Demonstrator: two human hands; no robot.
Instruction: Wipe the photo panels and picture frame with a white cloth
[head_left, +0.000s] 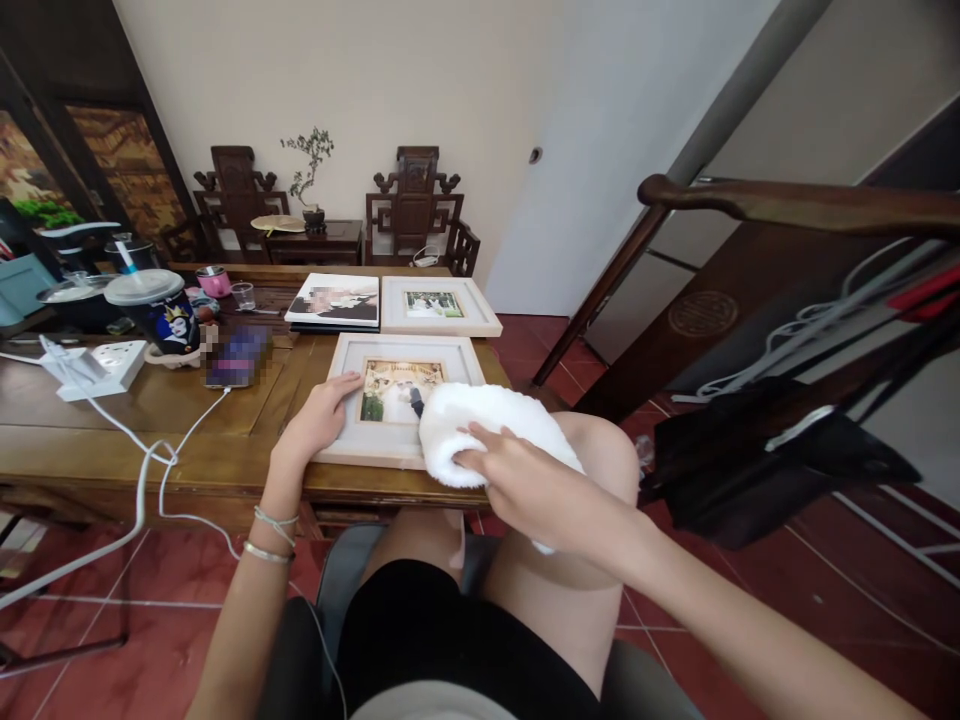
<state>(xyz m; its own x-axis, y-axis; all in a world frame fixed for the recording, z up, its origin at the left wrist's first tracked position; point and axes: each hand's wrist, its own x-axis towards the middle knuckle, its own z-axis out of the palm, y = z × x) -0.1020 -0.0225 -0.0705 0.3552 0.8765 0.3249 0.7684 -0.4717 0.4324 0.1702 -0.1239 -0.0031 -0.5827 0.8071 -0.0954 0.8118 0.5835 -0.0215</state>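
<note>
A light wooden picture frame (pixel 352 352) with a photo lies flat near the front edge of the wooden table (pixel 90 440). My left hand (pixel 319 415) rests on its left border with the fingers laid flat, holding it down. My right hand (pixel 517 485) grips a folded white cloth (pixel 487 420) that lies against the frame's lower right corner and hides that part. Two bracelets circle my left wrist.
A second frame (pixel 439 305) and a photo book (pixel 337 300) lie farther back. To the left are a phone (pixel 236 358) on a white cable, a power strip (pixel 101 368), a lidded cup (pixel 154 312) and a glass. Dark chairs stand behind; a dark rack is at right.
</note>
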